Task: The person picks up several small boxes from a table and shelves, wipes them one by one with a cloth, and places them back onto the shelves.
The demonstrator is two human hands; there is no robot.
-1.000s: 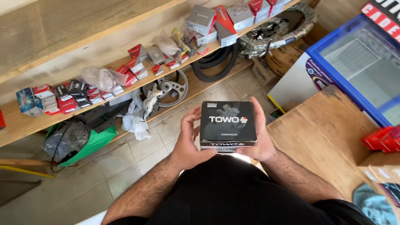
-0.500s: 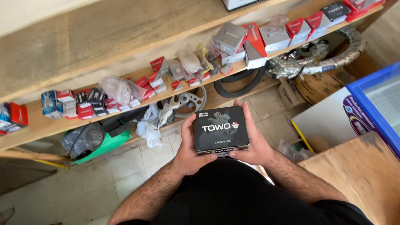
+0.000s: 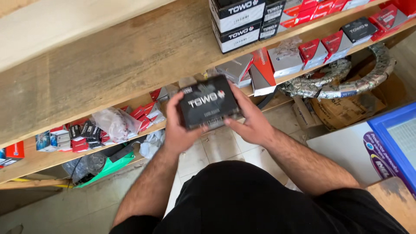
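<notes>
I hold a black square cardboard box [image 3: 207, 104] with white lettering in both hands, raised in front of the wooden shelves. My left hand [image 3: 175, 130] grips its left side and underside. My right hand [image 3: 250, 121] clasps its right edge, fingers along the far side. The box is blurred by motion. Above it, on a higher wooden shelf [image 3: 130, 65], stands a stack of similar black-and-white boxes [image 3: 237, 19].
The lower shelf [image 3: 26, 162] carries several small red, grey and black boxes and plastic bags. Wrapped tyres [image 3: 342, 80] and a cardboard box [image 3: 346, 110] lie at the right. A blue-framed freezer [image 3: 396, 143] and a wooden counter corner [image 3: 396, 203] stand at the right.
Both hands have lifted the black box up and away from my body toward the shelves. The view has tilted up, showing the higher shelf with the stacked boxes.
</notes>
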